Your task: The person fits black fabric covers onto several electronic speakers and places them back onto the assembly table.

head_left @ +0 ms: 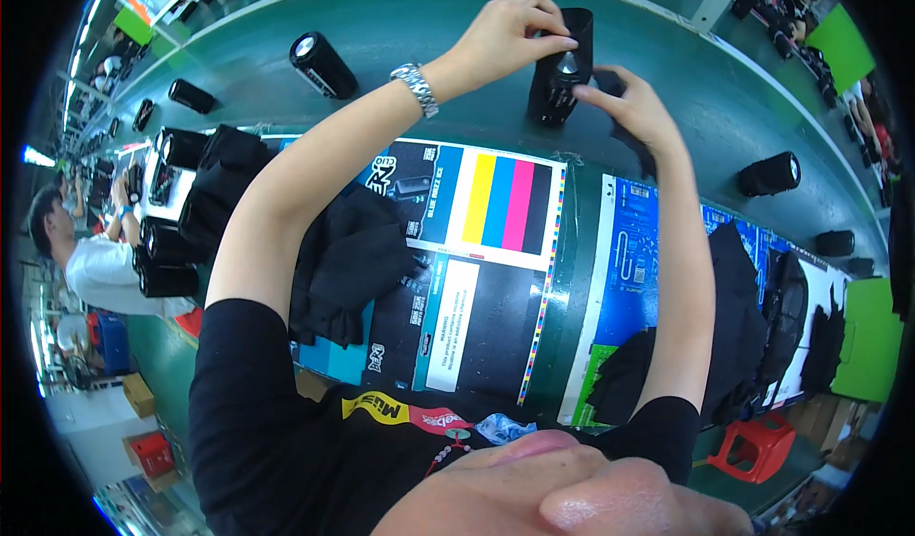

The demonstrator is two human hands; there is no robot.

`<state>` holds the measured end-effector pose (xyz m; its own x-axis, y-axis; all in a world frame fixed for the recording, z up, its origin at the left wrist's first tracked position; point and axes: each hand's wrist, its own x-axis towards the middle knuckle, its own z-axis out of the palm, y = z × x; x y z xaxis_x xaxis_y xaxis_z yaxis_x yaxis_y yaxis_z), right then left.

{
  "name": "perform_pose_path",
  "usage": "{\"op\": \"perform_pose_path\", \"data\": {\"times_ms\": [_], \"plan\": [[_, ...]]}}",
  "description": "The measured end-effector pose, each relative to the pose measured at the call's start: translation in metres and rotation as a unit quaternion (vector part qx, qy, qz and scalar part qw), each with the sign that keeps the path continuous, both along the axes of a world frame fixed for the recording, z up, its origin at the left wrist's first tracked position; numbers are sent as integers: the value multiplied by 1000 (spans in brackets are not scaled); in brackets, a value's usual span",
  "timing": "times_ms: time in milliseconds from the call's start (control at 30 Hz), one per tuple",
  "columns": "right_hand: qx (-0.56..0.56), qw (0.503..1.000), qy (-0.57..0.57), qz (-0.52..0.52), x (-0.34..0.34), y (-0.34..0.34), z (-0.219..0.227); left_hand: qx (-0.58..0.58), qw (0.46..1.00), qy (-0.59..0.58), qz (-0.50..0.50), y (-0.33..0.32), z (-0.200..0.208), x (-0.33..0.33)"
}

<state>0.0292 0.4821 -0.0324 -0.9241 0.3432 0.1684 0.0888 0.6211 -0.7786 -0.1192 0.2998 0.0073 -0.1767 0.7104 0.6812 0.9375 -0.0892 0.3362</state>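
Note:
At the far middle of the green surface, a black cylindrical speaker [556,98] stands slightly tilted, with a silvery cone-shaped part near its upper middle. Dark thin material, which looks like a fabric cover [579,21], rises around its top. My left hand [515,36] pinches this cover at its upper left edge, thumb and fingertips together. From the right, my right hand [634,107] grips the speaker's side. Its thumb rests on the front, while its other fingers are partly hidden behind dark material.
Other black speakers [322,63] lie on the green conveyor belt [429,21] to both sides. Nearer me, piles of black cloth [357,260] cover parts of printed sheets [486,336]. A person [114,255] works at the left. A red stool [753,448] stands at the lower right.

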Motion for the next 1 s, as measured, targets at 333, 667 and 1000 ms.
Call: {"op": "perform_pose_path", "data": {"times_ms": [333, 667, 1000], "plan": [[-180, 954, 133, -200, -37, 43, -7, 163, 785, -598, 2, 49, -32, 3], [-490, 822, 245, -155, -76, 18, -60, 188, 756, -625, -56, 91, -80, 49], [-255, 906, 222, -256, -61, 38, -95, 244, 724, -645, 6, 110, -119, 55]]}}
